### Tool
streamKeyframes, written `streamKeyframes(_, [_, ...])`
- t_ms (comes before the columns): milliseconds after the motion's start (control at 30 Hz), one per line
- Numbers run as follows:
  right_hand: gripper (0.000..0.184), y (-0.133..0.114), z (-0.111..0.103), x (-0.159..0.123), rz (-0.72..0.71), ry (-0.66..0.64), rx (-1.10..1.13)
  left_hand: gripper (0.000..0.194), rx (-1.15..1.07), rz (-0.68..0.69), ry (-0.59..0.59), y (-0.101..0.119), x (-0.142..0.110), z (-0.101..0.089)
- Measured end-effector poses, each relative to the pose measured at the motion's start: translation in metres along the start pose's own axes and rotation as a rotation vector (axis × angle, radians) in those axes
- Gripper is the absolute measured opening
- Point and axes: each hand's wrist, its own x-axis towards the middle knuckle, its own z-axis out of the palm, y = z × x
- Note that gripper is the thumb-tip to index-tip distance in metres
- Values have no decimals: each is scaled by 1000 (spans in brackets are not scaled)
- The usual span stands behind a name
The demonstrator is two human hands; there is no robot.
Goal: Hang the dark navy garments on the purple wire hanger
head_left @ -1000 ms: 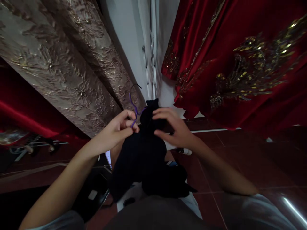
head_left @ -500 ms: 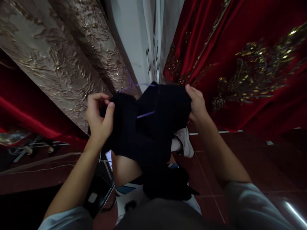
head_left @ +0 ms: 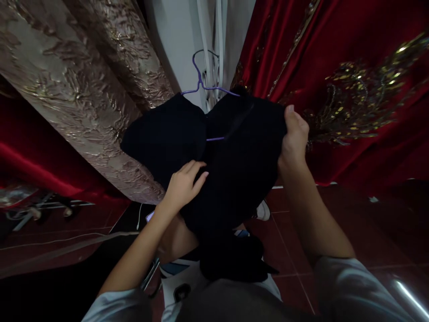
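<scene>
A dark navy garment point(head_left: 241, 143) hangs spread over a purple wire hanger point(head_left: 200, 85), with the hook standing up above its collar opening. A short length of the hanger's lower bar shows in the open front. My right hand point(head_left: 294, 136) is closed on the garment's right shoulder, thumb on top. Low on the garment's front, my left hand point(head_left: 184, 185) has its thumb and fingertips close together at the cloth, pinching it near the opening. Its fingertips are partly lost against the dark fabric. More dark cloth point(head_left: 234, 257) lies over my lap.
A beige-gold textured drape point(head_left: 100, 89) hangs at left and red satin cloth with gold sequins point(head_left: 358, 89) at right. Between them stands a white panel point(head_left: 177, 40). A black surface with cables point(head_left: 110, 235) is at lower left. A white shoe point(head_left: 263, 210) rests on red floor tiles point(head_left: 284, 237).
The hanger went from my left hand into the garment, and its hook now stands higher. My right hand took the right shoulder. My left hand left the left shoulder for the front.
</scene>
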Motion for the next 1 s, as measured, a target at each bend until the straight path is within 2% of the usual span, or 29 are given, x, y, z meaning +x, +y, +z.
streamKeyframes(100, [37, 4, -1, 0, -8, 44, 6, 14, -154, -2, 139, 5, -8, 12])
streamKeyframes(200, [28, 6, 7, 17, -32, 66, 36, 7, -262, -17, 241, 11, -11, 24])
streamKeyframes(300, [28, 0, 16, 35, -66, 79, 45, 8, -302, -37, 321, 17, -6, 29])
streamKeyframes(400, [33, -8, 14, 26, -69, 156, 62, 13, -314, -58, 373, 23, -3, 33])
streamKeyframes(533, [27, -5, -4, -11, -21, 228, 63, 15, -386, -122, 386, 29, -13, 48])
streamKeyframes(633, [23, 6, -15, -30, 17, 189, 8, 8, -521, -230, 345, 29, -31, 64])
streamKeyframes(733, [18, 14, -23, -51, -84, 191, -145, 14, -627, -377, 384, 32, -50, 79])
streamKeyframes(833, [38, 19, -27, -101, -247, 360, -368, 22, -738, -489, 485, 43, -62, 92])
streamKeyframes(900, [32, 26, -27, -143, -229, 466, -413, 30, -821, -515, 524, 54, -63, 99])
streamKeyframes(933, [24, 30, -26, -161, -134, 410, -396, 35, -854, -511, 519, 60, -63, 100])
streamKeyframes(1000, [21, 41, -21, -188, 132, 49, -336, 41, -888, -482, 480, 69, -61, 101])
